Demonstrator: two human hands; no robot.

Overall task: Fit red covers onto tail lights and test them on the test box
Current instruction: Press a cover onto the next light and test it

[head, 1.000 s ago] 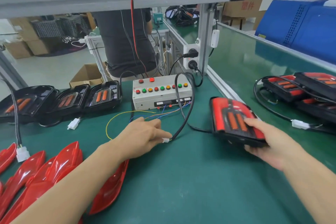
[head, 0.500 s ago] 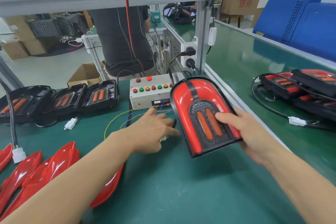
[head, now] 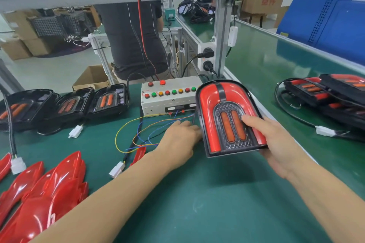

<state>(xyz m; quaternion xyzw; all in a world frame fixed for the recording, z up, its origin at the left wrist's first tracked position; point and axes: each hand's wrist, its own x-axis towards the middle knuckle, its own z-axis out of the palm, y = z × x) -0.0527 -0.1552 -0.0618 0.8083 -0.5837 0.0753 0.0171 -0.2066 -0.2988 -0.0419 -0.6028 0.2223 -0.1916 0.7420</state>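
The right hand [head: 276, 144] is gripping a covered tail light [head: 227, 116] by its lower right edge, thumb lying across the face beside the two orange strips, and is holding it tilted up just in front of the right end of the test box [head: 167, 98]. The left hand [head: 179, 138] is reaching in front of the box, beside the light's left edge, palm down among the loose coloured wires [head: 136, 132]; its fingertips are hidden behind the light, so I cannot tell whether they are pinching anything. The two hands are sitting close together, not touching.

Left of the box, three uncovered black lights [head: 65, 104] are lying in a row on the green mat [head: 217, 203]. Nearer and further left of the box, loose red covers [head: 49, 183] are lying in a heap. A white connector [head: 116, 169] is lying on the mat in front of the box, under the left forearm. Well to the right of the box, more covered lights [head: 325, 92] are stacked with their cables.
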